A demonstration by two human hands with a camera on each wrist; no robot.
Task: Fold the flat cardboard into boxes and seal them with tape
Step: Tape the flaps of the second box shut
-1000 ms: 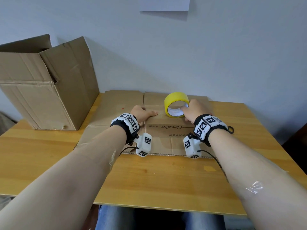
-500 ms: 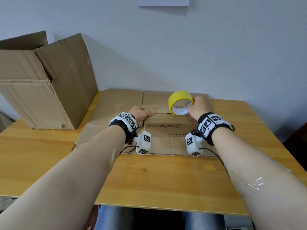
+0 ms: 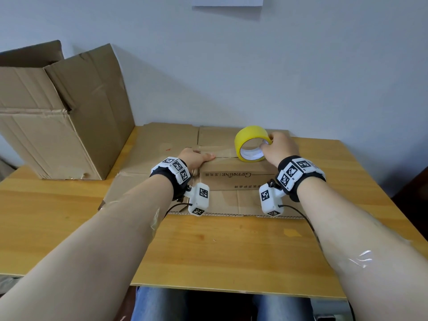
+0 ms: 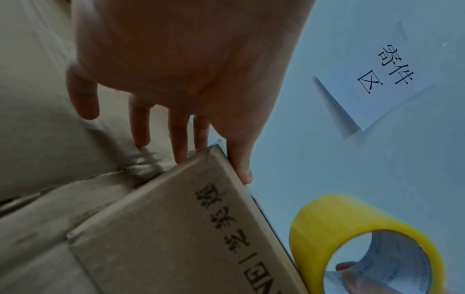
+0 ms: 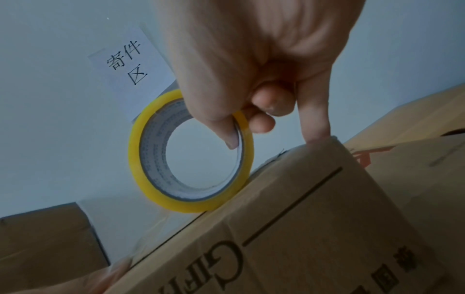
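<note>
From the head view, a wooden tabletop (image 3: 208,246) stands against a pale blue-grey wall (image 3: 254,66); a small cardboard box (image 3: 236,176), printed side toward the person, sits on a flattened cardboard sheet (image 3: 157,144); the left hand (image 3: 194,157) lies with straight fingers along the box's top edge; the right hand (image 3: 279,147) pinches the yellow tape roll (image 3: 251,143) standing on its rim on the box top; a large open carton (image 3: 58,112) stands at the far left of the tabletop. In the left wrist view, the left hand (image 4: 176,79) has its fingers extended, tips on the box (image 4: 176,228) corner; the tape roll (image 4: 352,238) is lower right; a paper sign (image 4: 377,75) hangs on the wall. In the right wrist view, thumb and fingers of the right hand (image 5: 251,89) grip the roll (image 5: 156,179), thumb inside the core; the little finger touches the box (image 5: 302,218).
</note>
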